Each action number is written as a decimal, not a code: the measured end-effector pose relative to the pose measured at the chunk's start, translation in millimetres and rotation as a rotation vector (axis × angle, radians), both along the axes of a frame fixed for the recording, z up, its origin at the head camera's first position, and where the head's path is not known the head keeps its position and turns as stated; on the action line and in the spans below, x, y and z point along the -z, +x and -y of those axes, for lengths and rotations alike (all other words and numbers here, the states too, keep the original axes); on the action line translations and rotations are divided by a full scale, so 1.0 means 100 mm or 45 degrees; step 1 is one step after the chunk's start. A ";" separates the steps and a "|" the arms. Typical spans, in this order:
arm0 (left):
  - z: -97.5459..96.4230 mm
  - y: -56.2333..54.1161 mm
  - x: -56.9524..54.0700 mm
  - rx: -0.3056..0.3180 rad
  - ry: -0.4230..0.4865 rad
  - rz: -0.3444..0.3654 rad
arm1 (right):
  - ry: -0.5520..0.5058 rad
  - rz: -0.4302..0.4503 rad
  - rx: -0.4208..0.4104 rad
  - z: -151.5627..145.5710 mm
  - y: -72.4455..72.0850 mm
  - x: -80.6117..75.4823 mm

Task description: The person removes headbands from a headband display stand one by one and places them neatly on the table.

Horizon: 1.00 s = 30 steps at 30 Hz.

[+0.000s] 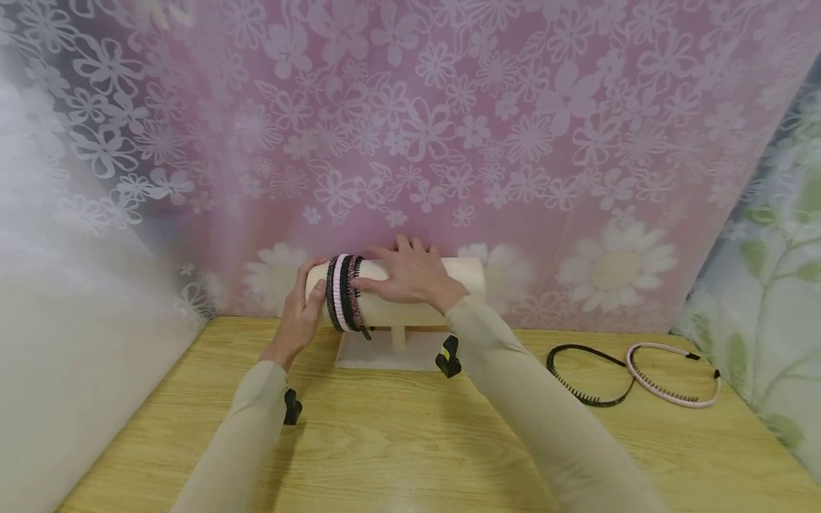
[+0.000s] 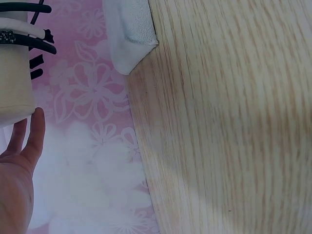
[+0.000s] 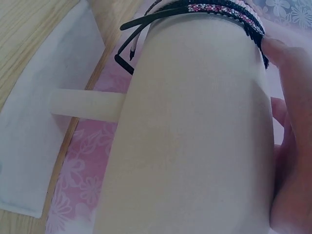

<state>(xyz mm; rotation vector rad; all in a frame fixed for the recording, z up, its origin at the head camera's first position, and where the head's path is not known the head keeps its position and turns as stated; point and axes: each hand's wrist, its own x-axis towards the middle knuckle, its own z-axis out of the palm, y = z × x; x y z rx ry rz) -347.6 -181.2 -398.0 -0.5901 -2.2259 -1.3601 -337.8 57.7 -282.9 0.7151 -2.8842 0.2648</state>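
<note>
A padded cream roll [image 1: 410,303] on a short post forms a headband display stand. Several toothed headbands circle its left part: black, pale pink [image 1: 341,292], and a pink-speckled dark one [image 3: 224,10] on the right of the group. My left hand [image 1: 297,313] holds the roll's left end, its thumb in front and fingers at the end and top. In the left wrist view, fingertips [image 2: 38,114] meet the end rim. My right hand [image 1: 410,274] lies over the top of the roll with fingers spread towards the back, thumb at the speckled headband.
On the right of the wood-grain table [image 1: 385,442] lie a black headband [image 1: 593,400] and a pale pink headband [image 1: 680,394], overlapping at their edges. The stand's white base [image 1: 359,353] sits near the table's back edge. A pink flowered curtain [image 1: 449,142] hangs directly behind.
</note>
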 end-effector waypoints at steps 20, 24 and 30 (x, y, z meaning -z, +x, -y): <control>0.01 0.02 0.00 -0.020 -0.013 0.046 | 0.081 0.093 -0.019 0.03 -0.01 -0.08; 0.01 0.02 0.00 -0.010 -0.004 0.062 | 0.082 0.093 -0.009 0.03 -0.02 -0.07; 0.00 0.02 0.01 -0.023 -0.009 0.050 | 0.045 0.093 0.002 0.04 -0.01 -0.06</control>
